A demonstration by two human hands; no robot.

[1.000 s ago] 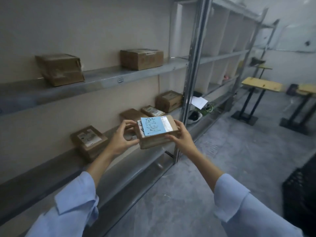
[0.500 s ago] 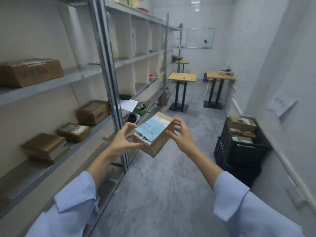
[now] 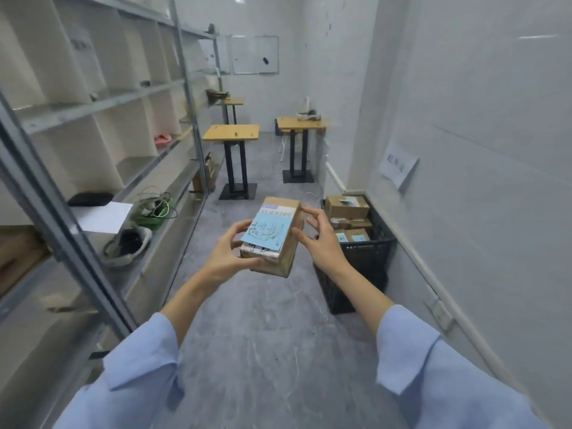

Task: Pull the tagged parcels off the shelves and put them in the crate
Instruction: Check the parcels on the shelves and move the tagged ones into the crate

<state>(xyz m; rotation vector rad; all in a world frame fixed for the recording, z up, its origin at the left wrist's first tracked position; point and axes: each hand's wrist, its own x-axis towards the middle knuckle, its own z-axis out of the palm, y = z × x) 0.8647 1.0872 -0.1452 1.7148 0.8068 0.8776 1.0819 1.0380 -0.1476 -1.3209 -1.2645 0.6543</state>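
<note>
I hold a small brown cardboard parcel (image 3: 280, 239) with a blue handwritten tag on top, out in front of me over the aisle floor. My left hand (image 3: 227, 255) grips its near left end from below. My right hand (image 3: 322, 243) rests against its right side with fingers spread. Just right of the parcel, against the right wall, stands a black plastic crate (image 3: 368, 264) on the floor. Inside it lie several brown parcels (image 3: 348, 207), some with blue tags.
Grey metal shelving (image 3: 102, 168) runs along the left, holding cables, a white sheet and dark items. Two wooden tables on black legs (image 3: 232, 134) stand further down the aisle. The white wall (image 3: 464, 150) lies close on the right.
My view has swung right, away from the shelves and down the aisle. The parcel has travelled with both hands toward the crate, which now sits just beyond my right hand.
</note>
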